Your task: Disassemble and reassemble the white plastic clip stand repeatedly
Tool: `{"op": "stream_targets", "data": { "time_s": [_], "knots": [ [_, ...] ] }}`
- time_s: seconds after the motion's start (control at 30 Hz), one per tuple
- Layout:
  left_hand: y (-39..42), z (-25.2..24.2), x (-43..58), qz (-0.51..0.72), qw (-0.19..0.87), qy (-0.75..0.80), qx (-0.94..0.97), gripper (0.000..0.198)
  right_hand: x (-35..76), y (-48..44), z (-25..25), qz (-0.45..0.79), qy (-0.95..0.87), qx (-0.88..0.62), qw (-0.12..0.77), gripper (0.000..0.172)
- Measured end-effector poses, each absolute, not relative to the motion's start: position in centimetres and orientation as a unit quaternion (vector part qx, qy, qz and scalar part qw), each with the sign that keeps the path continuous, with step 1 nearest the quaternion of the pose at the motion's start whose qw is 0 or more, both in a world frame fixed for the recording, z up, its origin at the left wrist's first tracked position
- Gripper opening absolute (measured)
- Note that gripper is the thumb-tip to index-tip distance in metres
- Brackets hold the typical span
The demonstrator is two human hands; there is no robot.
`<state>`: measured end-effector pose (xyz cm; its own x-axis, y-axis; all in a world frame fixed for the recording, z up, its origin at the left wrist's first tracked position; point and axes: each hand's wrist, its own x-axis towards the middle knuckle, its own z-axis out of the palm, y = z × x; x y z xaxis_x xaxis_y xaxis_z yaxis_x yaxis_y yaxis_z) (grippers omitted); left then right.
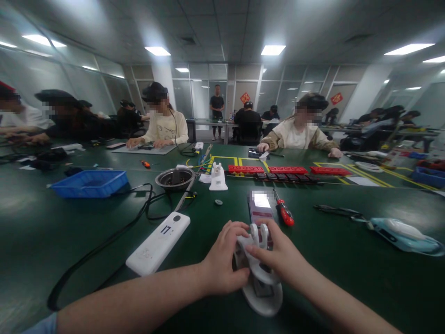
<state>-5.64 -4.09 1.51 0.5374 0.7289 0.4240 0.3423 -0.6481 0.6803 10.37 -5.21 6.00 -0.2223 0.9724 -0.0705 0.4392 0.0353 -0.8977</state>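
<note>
Head camera is showing the left hand point(222, 260) gripping the left side of a white stand point(264, 297) on the table point(347, 260) with curled fingers and the right hand point(278, 255) pinching its upright prongs, while a phone point(261, 211) is lying flat just beyond the stand, apparently not yet mounted.

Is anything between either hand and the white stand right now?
Nothing visible. The left hand and right hand both hold the white stand. The phone lies just beyond it, with the red screwdriver beside the phone.
</note>
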Motion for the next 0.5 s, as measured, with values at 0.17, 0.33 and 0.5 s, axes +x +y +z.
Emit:
{"op": "stream_targets", "data": {
  "time_s": [0.17,0.33,0.5],
  "knots": [
    [-4.8,1.9,-6.0,0.375,0.251,0.286,0.845,0.057,10.0,-4.9,5.9,0.348,-0.679,-0.582,0.283,0.027],
    [-5.4,2.3,-5.9,0.331,0.239,0.294,0.864,0.063,13.3,-6.0,5.8,0.271,-0.69,-0.619,0.259,0.031],
    [-5.9,3.1,-6.0,0.292,0.269,0.325,0.858,0.067,20.4,-7.1,4.7,0.238,-0.628,-0.695,0.258,0.04]
  ]
}}
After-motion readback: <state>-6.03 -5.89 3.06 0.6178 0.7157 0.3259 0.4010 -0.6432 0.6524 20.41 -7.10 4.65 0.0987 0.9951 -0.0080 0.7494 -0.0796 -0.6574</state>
